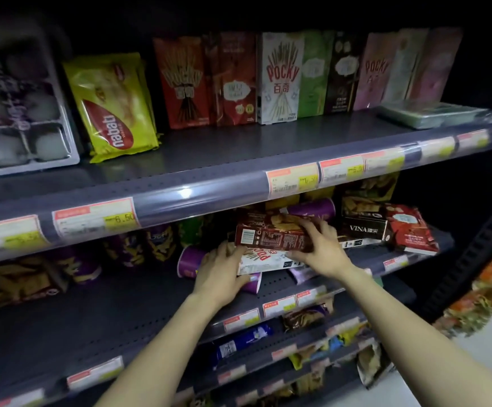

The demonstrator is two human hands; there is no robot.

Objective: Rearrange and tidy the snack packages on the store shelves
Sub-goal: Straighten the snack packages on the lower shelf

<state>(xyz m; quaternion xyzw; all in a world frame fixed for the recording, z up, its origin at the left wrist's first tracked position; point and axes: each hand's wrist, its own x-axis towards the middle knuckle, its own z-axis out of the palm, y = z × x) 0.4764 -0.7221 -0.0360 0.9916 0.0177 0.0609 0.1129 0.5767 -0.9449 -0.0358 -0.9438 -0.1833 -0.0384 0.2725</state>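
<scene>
On the middle shelf (121,301) a dark red snack box (271,237) lies flat on top of a white Pocky box (265,259). My right hand (321,245) grips the red box from the right, fingers over its top and thumb under it. My left hand (221,274) holds the left end of the white Pocky box, which rests on lying purple cans (190,261). Another purple can (312,208) lies behind the boxes.
The upper shelf (209,160) holds upright Pocky boxes (281,77), a yellow Nabati bag (115,104) and a clear tray of round cakes (18,110). A black VINA box (365,229) and a red box (412,230) lie to the right. Lower shelves carry more snacks.
</scene>
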